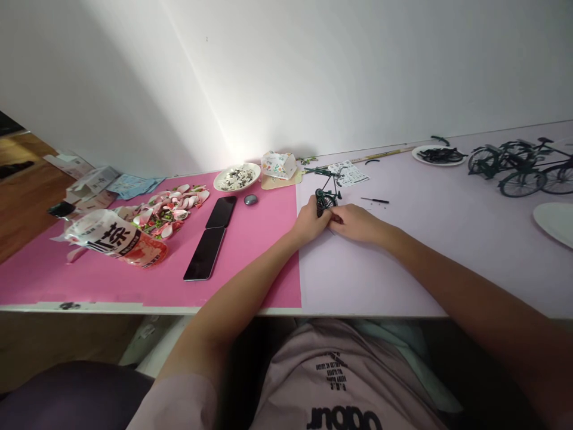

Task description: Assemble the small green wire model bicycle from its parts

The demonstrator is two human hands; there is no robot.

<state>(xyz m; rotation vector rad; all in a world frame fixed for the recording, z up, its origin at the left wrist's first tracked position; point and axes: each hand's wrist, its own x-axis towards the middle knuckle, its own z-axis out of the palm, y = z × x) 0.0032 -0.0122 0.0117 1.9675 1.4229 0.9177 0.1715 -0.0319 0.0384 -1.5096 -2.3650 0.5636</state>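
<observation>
A small dark green model bicycle (pixel 329 194) is held over the lilac part of the table, its near wheel between my two hands. My left hand (pixel 310 223) is closed on the wheel end from the left. From the right, my right hand (pixel 353 222) pinches at the lower edge of the same wheel; whether it grips the bicycle or a tiny part is too small to tell. A thin dark screwdriver (pixel 376 200) lies right of the hands, with tiny pieces close by. Behind the bicycle is a printed sheet (pixel 351 173).
Several finished-looking model bicycles (pixel 521 167) stand at the right, near a plate of black parts (pixel 439 156) and a white plate (pixel 555 222). Leftward are two phones (pixel 205 252), a grey oval object (pixel 250 200), a plate of small pieces (pixel 237 178), pink petal-like pieces (pixel 168 212) and a bottle (pixel 116 237).
</observation>
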